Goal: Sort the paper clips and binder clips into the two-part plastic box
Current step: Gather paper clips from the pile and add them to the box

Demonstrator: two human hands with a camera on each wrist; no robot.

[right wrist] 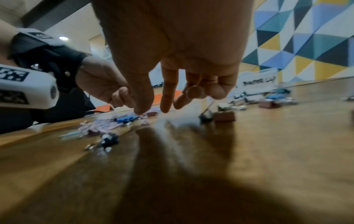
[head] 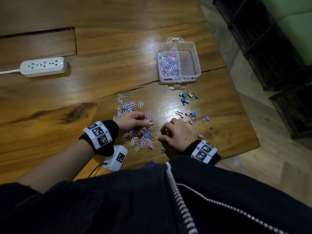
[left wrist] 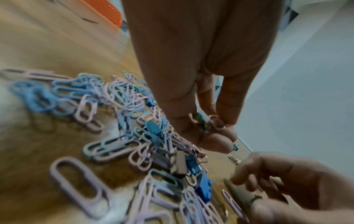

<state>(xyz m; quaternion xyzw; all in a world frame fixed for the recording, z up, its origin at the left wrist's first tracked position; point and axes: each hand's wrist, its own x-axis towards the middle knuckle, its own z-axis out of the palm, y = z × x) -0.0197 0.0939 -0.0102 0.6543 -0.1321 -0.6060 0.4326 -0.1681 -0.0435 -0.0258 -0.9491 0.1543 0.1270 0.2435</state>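
Paper clips (left wrist: 214, 122) pinched in left hand (head: 133, 121) above pile; right hand (head: 177, 134) low, fingers curled, grip unclear

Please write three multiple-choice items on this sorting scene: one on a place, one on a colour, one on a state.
1. Where do the sorted paper clips lie in the plastic box?
A. left compartment
B. right compartment
C. both

2. What colour is the power strip?
A. black
B. white
C. orange

3. What is the left hand doing?
A. lying flat
B. pinching clips
C. lifting the box

Key: 1 A, the right compartment looks empty; 2 B, its casing is white; 3 B, the left wrist view shows its fingers closed on small clips.
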